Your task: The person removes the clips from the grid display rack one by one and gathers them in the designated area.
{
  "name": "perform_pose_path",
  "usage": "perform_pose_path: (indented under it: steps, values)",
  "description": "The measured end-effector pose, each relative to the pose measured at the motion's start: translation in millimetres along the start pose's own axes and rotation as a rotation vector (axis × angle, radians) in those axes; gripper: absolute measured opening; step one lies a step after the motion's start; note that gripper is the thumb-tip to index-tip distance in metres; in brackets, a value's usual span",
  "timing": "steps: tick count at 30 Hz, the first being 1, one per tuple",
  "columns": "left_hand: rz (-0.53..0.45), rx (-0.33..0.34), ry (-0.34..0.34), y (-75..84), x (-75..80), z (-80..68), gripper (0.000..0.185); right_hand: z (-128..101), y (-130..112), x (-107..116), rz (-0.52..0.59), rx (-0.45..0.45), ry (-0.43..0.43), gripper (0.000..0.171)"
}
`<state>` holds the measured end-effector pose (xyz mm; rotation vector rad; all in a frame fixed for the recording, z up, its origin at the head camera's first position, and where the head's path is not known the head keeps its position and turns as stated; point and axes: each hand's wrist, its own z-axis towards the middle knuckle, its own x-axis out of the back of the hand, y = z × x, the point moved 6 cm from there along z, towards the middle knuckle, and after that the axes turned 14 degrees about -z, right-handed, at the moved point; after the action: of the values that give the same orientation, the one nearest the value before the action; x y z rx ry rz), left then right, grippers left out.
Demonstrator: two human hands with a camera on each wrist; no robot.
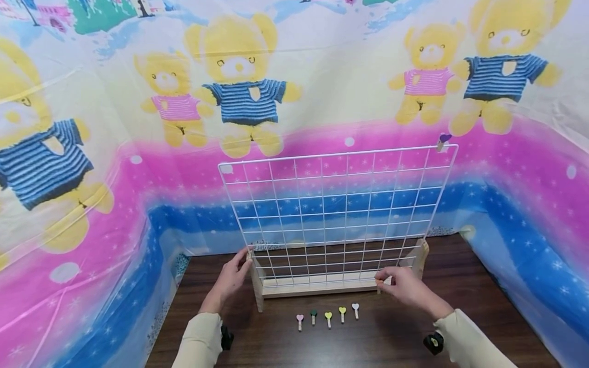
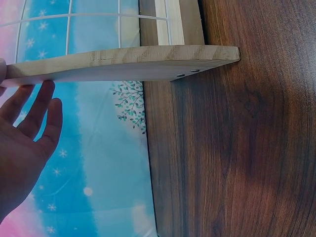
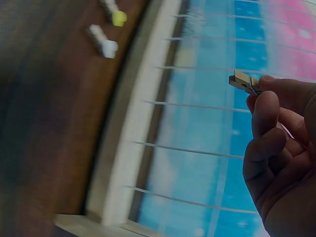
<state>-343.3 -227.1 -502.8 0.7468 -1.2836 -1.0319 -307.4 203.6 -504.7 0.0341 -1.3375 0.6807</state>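
Note:
A white wire grid (image 1: pixel 347 211) stands upright in a wooden stand (image 1: pixel 317 289) on the table. My left hand (image 1: pixel 232 276) holds the stand's left side panel (image 2: pixel 118 61), thumb on one face and fingers against the other. In front of the grid's lower right part, my right hand (image 1: pixel 405 286) pinches a small wooden clothespin (image 3: pixel 242 81) between thumb and index finger. Its orange end shows in the head view; the wooden jaws point away from the fingers in the right wrist view. Another clothespin, with a purple heart (image 1: pixel 444 138), is clipped at the grid's top right corner.
Several heart clothespins lie in a row before the stand: pink (image 1: pixel 300 320), dark green (image 1: pixel 314 314), two yellow-green ones, and white (image 1: pixel 356 308). A bear-print cloth (image 1: pixel 322 92) hangs behind and around the dark wooden table (image 1: pixel 276 337).

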Motion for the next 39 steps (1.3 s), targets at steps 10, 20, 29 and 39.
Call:
perform_pose_path:
  steps: [10,20,29,39]
  values:
    - [0.001,0.01,0.0,-1.2,0.2,0.0,0.042,-12.0,15.1,-49.8,0.011,0.018,-0.099,0.005]
    - [-0.005,0.007,0.002,-0.4,0.0,-0.1,0.042,-15.6,28.7,-78.8,0.089,-0.066,-0.181,0.01]
    - [-0.011,0.004,0.0,2.7,-0.7,-0.4,0.041,-17.1,31.2,-91.7,0.084,-0.061,-0.167,0.012]
    - [-0.018,0.014,0.003,2.6,-0.6,-0.9,0.042,-17.3,36.2,-107.2,0.118,-0.127,-0.2,0.008]
